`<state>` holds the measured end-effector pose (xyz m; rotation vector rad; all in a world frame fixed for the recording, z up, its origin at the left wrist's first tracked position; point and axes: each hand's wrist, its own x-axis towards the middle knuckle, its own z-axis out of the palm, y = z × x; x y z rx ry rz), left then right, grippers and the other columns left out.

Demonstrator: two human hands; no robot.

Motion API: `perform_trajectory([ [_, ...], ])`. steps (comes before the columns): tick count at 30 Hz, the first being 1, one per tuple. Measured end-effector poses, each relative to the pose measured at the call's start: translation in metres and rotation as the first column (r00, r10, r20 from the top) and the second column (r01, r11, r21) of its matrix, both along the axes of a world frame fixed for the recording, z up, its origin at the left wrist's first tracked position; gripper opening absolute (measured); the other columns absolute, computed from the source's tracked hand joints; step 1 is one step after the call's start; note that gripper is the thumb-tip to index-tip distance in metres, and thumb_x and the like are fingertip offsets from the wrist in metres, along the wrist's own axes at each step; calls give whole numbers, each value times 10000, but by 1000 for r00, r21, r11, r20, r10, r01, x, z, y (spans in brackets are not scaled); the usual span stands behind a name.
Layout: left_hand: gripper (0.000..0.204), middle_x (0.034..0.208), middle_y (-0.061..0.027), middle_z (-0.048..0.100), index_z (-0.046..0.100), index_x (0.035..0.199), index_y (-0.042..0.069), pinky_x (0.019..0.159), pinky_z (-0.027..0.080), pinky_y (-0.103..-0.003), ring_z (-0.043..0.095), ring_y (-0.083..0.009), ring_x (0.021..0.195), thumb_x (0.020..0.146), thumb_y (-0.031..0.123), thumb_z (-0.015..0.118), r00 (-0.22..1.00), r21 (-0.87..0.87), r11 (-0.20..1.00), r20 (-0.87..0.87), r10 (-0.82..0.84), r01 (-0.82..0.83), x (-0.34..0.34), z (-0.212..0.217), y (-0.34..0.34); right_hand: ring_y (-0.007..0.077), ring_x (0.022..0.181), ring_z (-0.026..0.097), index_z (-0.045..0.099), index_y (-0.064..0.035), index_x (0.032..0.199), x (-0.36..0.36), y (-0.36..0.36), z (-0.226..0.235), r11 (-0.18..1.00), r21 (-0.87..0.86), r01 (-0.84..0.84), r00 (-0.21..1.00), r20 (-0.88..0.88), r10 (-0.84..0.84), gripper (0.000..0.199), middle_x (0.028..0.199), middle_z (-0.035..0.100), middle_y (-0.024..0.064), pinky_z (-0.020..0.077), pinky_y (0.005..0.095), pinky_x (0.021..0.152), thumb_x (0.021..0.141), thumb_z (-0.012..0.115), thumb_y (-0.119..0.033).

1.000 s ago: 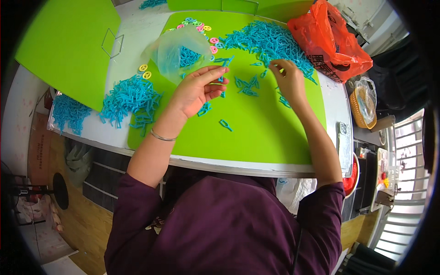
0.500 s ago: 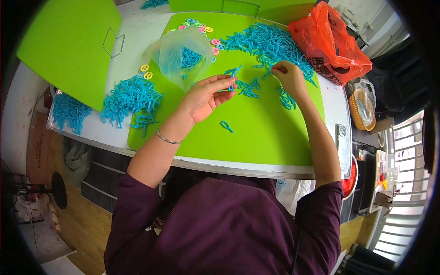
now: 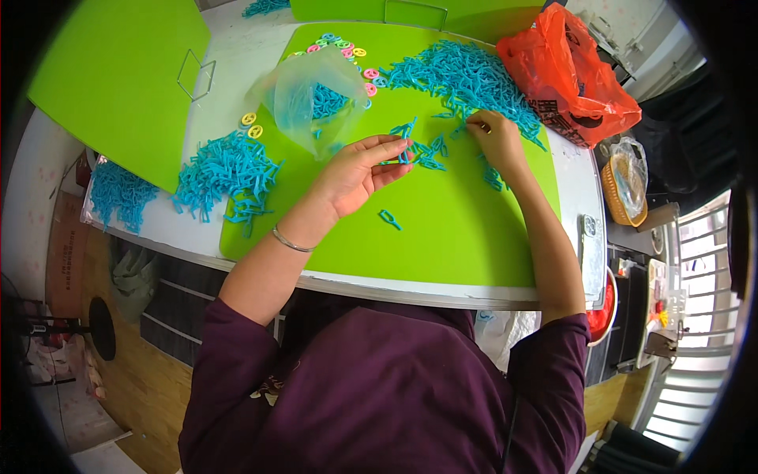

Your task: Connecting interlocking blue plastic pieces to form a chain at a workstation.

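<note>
Between the thumb and fingers of my left hand [image 3: 355,172] are small blue forked plastic pieces [image 3: 405,142], some standing up past the fingertips. My right hand [image 3: 499,141] is closed in a pinch at the near edge of a big heap of blue plastic pieces [image 3: 466,75]. Whatever its fingertips grip is hidden. A loose cluster of the same pieces [image 3: 432,152] lies between my hands, and a few more [image 3: 493,177] lie under my right wrist. One single forked piece [image 3: 390,219] rests nearer to me on the green board [image 3: 355,249].
A translucent bag [image 3: 304,99] with blue pieces stands behind my left hand, beside colourful rings [image 3: 371,73]. Another blue heap [image 3: 225,174] lies at the left. A red plastic bag [image 3: 572,75] sits at the back right, with a phone [image 3: 591,245] at the right edge.
My left hand has shifted slightly to the right and nearer to me with the blue pieces. My right hand has barely moved, and its fingers are still pinched by the heap.
</note>
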<state>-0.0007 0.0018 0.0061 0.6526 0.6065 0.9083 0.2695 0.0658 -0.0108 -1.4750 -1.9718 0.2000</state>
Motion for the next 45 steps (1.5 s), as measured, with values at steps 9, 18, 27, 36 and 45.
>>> perform_trajectory([
  [9,142,893,-47,629,623,962,32,741,530,-213,607,-126,819,852,122,617,1000,-3,1000,4,-7,7,0,-3,1,170,795,620,644,-64,1002,6,-5,7,997,-64,49,988,-140,-58,199,861,648,88,479,289,715,806,618,-90],
  [18,179,946,-48,625,606,1021,21,747,531,-198,622,-125,838,873,120,587,1000,15,999,8,-29,29,-1,-5,2,159,701,558,675,-52,929,3,-6,4,982,87,-169,985,42,166,170,808,586,50,447,280,639,771,678,-114],
  [27,220,1015,-58,627,601,1074,25,809,519,-241,614,-155,905,869,104,585,1000,8,1000,13,-11,11,3,-7,-3,90,725,567,654,-12,892,-57,-78,41,817,-238,-526,559,-820,121,118,851,654,49,457,228,635,788,678,-62],
  [36,218,1050,-54,626,605,1088,49,850,507,-264,598,-150,956,879,98,564,998,73,997,-50,-28,31,10,-7,-6,106,720,581,644,-13,917,-65,-83,40,844,-281,-457,513,-858,-7,118,834,647,50,477,231,662,818,649,-77],
  [45,212,1061,-58,625,605,1087,37,886,490,-282,590,-156,981,895,99,537,999,66,997,17,-34,32,9,-9,-7,134,765,611,637,21,936,-71,-90,37,751,-343,-564,386,-914,-128,158,843,648,73,498,244,690,831,643,-97],
])
